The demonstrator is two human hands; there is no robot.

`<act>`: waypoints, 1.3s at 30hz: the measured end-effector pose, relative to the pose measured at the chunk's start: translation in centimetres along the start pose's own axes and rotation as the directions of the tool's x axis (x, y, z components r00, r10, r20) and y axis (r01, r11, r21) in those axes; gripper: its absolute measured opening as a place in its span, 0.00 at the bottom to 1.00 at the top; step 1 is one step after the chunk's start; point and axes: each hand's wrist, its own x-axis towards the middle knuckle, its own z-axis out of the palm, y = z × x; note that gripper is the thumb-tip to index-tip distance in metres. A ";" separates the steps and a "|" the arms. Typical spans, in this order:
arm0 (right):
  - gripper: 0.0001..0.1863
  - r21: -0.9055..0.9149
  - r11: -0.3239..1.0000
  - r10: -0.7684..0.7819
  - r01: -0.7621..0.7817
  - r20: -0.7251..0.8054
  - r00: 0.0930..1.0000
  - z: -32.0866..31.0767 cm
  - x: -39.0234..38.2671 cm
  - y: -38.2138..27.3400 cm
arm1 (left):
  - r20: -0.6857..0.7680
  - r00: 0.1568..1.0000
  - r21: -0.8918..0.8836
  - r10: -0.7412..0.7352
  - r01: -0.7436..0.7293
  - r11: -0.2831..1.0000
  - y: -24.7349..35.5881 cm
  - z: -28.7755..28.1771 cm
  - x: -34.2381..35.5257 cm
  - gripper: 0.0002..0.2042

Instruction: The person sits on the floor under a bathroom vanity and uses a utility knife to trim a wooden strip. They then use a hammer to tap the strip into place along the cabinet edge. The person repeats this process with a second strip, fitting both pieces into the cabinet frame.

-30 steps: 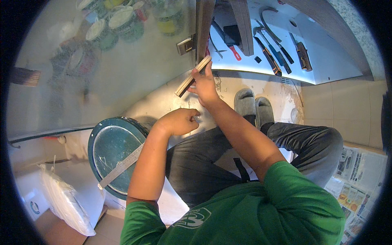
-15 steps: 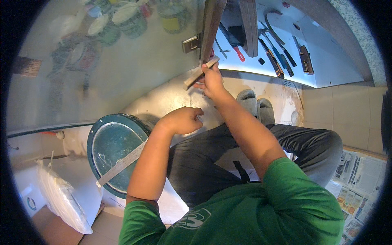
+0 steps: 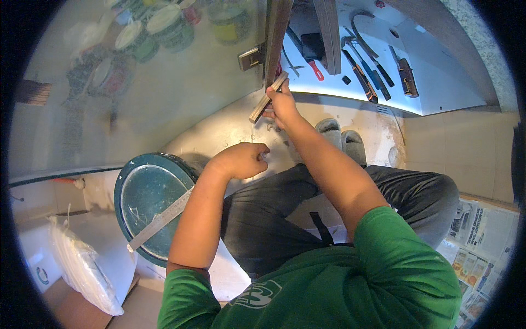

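Note:
My right hand grips a short pale wooden strip, held slanting just below a dark wooden upright. A metal fitting sits on the translucent panel beside that upright. Lower and to the left, my left hand is curled with its fingertips together; whatever is in them is too small to make out. Near my left forearm a metal ruler lies across a green round lid.
A white shelf holds a hammer, a knife, a red-handled scraper and several other tools. My slippered feet are beneath it. A white bag lies lower left, newspapers lower right.
My right hand and the wooden strip have shifted slightly, first rightward and then back a little left, with the strip's angle changing a bit. My left hand has barely moved.

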 end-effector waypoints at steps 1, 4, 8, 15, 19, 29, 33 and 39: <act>0.46 -0.015 1.000 -0.009 0.009 0.005 1.000 -0.1 0.1 -0.2 | 0.002 1.000 -0.003 -0.003 0.003 1.000 -0.2 0.1 0.1 0.25; 0.45 -0.023 0.995 -0.097 0.098 0.022 0.995 1.0 -2.5 -0.9 | -0.011 1.000 -0.010 0.011 -0.011 1.000 -0.9 0.3 0.3 0.25; 0.46 0.043 0.975 -0.221 0.218 0.116 0.968 3.6 -8.6 -6.0 | -0.016 1.000 -0.002 -0.008 0.008 1.000 -0.8 0.4 -0.4 0.25; 0.44 0.111 0.991 -0.087 0.075 0.105 0.991 1.2 -4.7 -3.9 | -0.005 1.000 -0.016 -0.006 0.006 1.000 -0.7 0.4 0.0 0.24; 0.35 0.067 0.982 -0.185 0.179 0.096 0.978 1.5 -5.5 -5.7 | -0.018 1.000 0.007 0.013 -0.013 1.000 -1.0 0.5 0.2 0.24; 0.33 0.029 0.970 -0.245 0.243 0.099 0.965 1.8 -7.4 -8.6 | -0.005 1.000 -0.008 0.011 -0.011 1.000 -0.5 0.4 0.2 0.26; 0.33 0.003 0.958 -0.284 0.286 0.145 0.948 1.6 -8.0 -10.2 | -0.004 1.000 0.028 -0.001 0.001 1.000 -0.5 0.2 0.1 0.26; 0.27 -0.009 0.848 -0.512 0.530 0.240 0.825 4.0 -13.0 -18.2 | -0.007 1.000 -0.014 0.021 -0.021 1.000 -1.4 0.9 0.2 0.26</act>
